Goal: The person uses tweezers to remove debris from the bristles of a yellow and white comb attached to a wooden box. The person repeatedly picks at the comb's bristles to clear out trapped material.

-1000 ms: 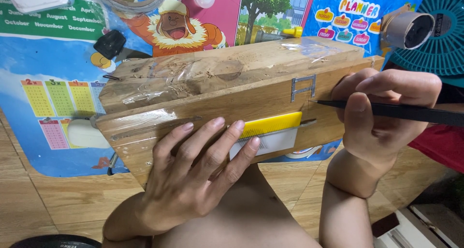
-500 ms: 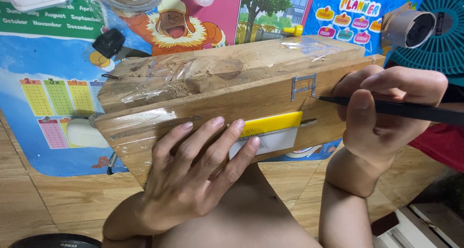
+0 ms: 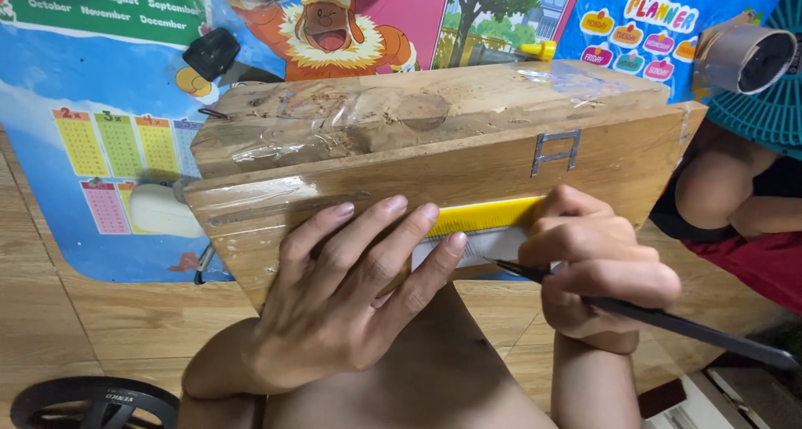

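Observation:
A wooden block (image 3: pixel 434 153), partly wrapped in clear tape and with a metal staple (image 3: pixel 557 151) on its near face, rests across my lap. My left hand (image 3: pixel 351 287) lies flat on its near face, fingers spread, pressing on a yellow and white ruler-like strip (image 3: pixel 480 228). My right hand (image 3: pixel 597 266) grips a thin dark pointed tool (image 3: pixel 668 319), whose tip touches the right end of the strip, below the staple.
A colourful printed mat (image 3: pixel 100 145) covers the wooden floor behind the block. A teal fan (image 3: pixel 773 86) and another person's leg (image 3: pixel 727 187) are at the right. A black round object (image 3: pixel 92 400) lies at the lower left.
My right hand has moved down and left with the tool, from beside the staple to the right end of the strip. The left hand has stayed in place.

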